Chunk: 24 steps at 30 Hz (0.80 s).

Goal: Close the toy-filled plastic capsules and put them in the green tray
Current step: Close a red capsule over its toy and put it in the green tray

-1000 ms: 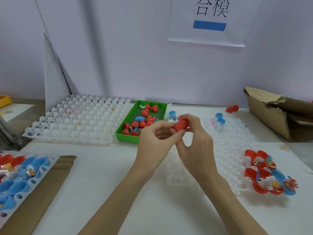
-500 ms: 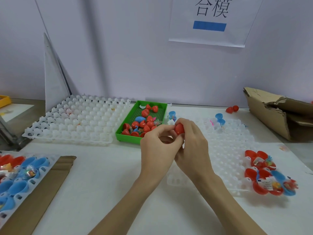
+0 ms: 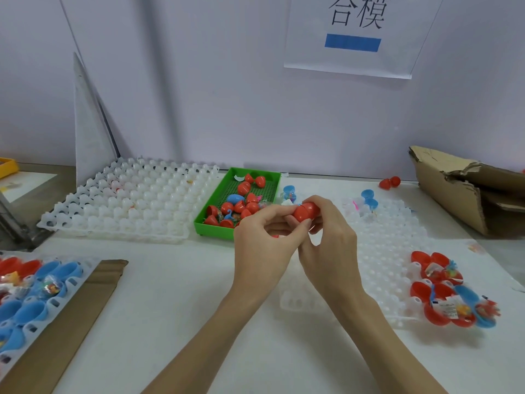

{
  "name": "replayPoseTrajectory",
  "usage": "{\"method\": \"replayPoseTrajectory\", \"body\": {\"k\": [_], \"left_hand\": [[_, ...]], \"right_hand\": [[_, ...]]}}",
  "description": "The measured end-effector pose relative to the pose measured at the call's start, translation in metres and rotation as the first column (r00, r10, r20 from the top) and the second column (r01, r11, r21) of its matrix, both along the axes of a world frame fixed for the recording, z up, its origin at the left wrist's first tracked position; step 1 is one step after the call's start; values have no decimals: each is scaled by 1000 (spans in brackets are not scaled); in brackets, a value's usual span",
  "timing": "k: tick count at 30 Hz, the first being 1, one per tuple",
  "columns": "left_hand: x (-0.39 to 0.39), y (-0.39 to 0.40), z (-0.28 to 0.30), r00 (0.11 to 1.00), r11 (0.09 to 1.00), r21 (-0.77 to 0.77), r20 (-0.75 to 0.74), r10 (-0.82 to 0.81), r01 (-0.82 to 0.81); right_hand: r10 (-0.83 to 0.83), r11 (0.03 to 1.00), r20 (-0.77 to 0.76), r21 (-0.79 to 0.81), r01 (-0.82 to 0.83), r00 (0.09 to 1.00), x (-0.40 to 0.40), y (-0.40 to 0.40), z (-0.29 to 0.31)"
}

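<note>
A small red plastic capsule (image 3: 305,211) sits pinched between both hands above the white table (image 3: 184,294), just right of the green plastic tray (image 3: 213,226). The left hand (image 3: 262,245) curls its fingertips onto the capsule's near end; the right hand (image 3: 331,245) wraps thumb and fingers round the far end. Closed red and blue capsules (image 3: 241,204) lie heaped in that tray. Open toy-filled capsule halves (image 3: 451,294) rest on the clear dimpled plastic sheet (image 3: 383,237) at right.
</note>
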<state>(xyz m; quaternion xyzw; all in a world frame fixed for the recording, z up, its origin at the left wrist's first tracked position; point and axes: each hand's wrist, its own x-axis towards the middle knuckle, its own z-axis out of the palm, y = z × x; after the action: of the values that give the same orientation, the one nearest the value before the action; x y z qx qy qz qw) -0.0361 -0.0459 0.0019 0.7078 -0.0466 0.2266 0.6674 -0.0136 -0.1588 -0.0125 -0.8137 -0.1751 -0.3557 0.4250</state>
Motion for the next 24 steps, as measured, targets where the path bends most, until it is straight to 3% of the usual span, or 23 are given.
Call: {"method": "replayPoseTrajectory", "body": {"k": [24], "left_hand": [[-2,-3,0,998,1000,-25,56,-3,4]], "right_hand": [[-34,998,62,-44,36,998,-1,-1,6]]}}
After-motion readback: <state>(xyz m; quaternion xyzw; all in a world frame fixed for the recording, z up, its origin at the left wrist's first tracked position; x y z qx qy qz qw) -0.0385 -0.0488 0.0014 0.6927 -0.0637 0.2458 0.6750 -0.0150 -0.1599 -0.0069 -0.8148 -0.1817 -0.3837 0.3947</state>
